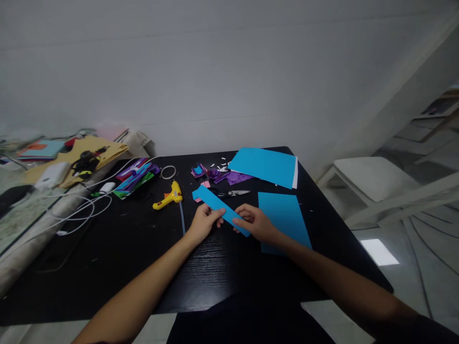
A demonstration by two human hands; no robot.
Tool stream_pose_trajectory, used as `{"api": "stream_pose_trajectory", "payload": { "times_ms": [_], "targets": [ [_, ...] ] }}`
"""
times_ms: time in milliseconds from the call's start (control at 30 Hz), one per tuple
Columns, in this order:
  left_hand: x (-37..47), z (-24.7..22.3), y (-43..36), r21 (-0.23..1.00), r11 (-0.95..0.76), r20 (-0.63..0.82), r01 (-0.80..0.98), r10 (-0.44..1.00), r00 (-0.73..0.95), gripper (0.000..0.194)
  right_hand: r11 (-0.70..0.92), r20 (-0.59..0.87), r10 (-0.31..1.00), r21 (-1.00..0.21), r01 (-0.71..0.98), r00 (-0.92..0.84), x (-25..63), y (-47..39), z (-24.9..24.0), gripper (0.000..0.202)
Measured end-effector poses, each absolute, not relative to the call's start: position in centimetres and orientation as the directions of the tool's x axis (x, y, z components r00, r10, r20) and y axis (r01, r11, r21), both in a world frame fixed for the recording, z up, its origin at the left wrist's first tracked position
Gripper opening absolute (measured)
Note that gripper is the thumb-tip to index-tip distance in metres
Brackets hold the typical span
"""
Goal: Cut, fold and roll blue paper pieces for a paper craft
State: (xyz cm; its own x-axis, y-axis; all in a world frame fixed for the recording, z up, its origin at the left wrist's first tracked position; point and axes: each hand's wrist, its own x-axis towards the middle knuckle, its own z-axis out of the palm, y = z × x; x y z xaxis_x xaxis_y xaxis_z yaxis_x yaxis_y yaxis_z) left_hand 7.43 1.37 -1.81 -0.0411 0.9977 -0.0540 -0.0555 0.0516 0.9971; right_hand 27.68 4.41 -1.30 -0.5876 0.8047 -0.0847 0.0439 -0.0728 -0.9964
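A long strip of blue paper (221,209) is held slantwise above the black table. Its lower left edge is pinched by my left hand (205,222), thumb on top. My right hand (255,222) grips the strip near its right end, thumb over it and the fingers partly hidden behind. Just beyond the strip lies a pair of scissors (234,193) with dark handles. Beneath my right forearm rests a blue paper sheet (283,215). Small pink paper pieces (205,184) sit by the strip's far end.
A yellow glue gun (168,196) lies left of my hands, beside a tape ring (168,172). Larger blue sheets (265,165) and purple paper scraps (238,178) are at the back. Folded coloured papers (136,177) and a white cable (93,209) occupy the left. A white chair (362,177) stands right.
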Motion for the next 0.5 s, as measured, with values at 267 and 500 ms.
{"api": "stream_pose_trajectory", "payload": {
  "times_ms": [267,500],
  "targets": [
    [7.47,-1.49,1.13,0.997,0.046,-0.047,-0.068,0.999,-0.004,0.033,0.199,0.134,0.872,-0.976,0.091,-0.471,27.78,3.98,-1.73,0.028],
    [7.71,-0.84,0.43,0.997,0.006,0.007,-0.082,0.987,0.161,0.042,0.168,0.107,0.880,-0.982,0.092,-0.463,27.81,4.08,-1.23,0.025]
  ]
}}
